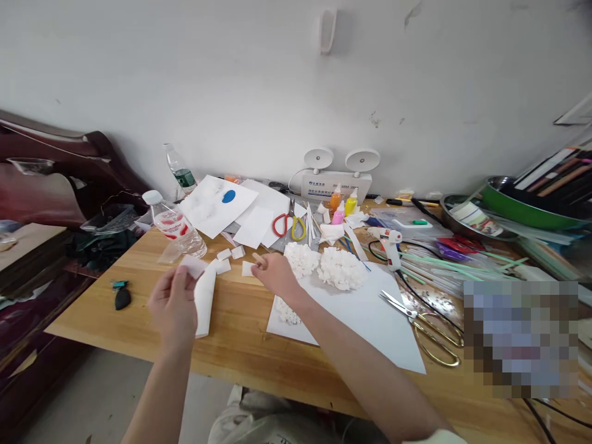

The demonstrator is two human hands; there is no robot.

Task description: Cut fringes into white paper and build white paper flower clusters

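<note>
My left hand [173,302] pinches a small white paper square [194,266] between thumb and fingers, above the left part of the table. Below it lies a folded white paper strip [206,302], partly hidden by the hand. My right hand [280,277] reaches across the table with its fingers closed, at the edge of another small paper square [247,269]. Whether the fingers grip that square is unclear. Several loose squares [224,265] lie between the hands. Beside my right wrist, two heaps of white paper bits [341,268] rest on a large white sheet [370,320].
A water bottle [178,228] stands at the left. Red-and-yellow-handled scissors [290,226] lie behind my right hand. Gold-handled scissors [435,336] and a glue gun [389,245] with its cable are at the right. An emergency light [337,183] stands against the wall.
</note>
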